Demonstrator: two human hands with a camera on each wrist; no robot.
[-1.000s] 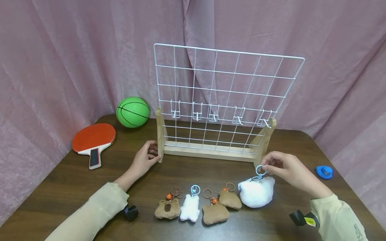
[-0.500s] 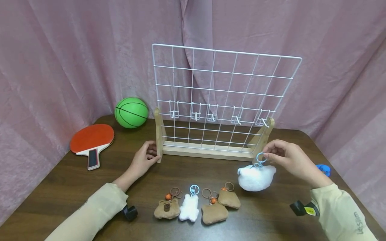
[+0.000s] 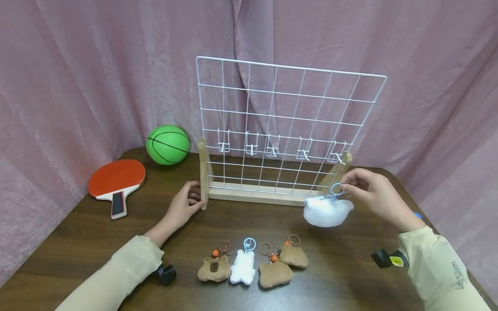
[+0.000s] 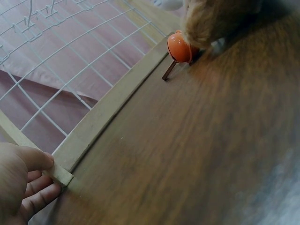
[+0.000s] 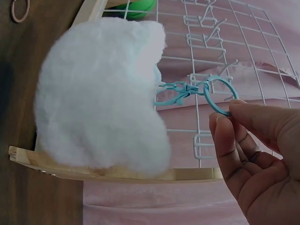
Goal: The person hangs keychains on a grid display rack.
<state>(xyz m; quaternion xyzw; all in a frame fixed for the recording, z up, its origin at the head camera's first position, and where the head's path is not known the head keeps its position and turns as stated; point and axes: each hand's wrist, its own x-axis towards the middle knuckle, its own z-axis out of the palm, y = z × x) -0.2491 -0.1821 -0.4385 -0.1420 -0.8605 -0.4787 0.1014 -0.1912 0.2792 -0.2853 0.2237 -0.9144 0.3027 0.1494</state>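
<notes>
Right fingers pinch blue ring (sleeve lettering blurred); left fingers grip wooden stand.

In the head view, the right arm hides most of a blue object, and the white plush covers the foot of the wooden stand at its right end. In the left wrist view, the top edge cuts a brown plush.
</notes>
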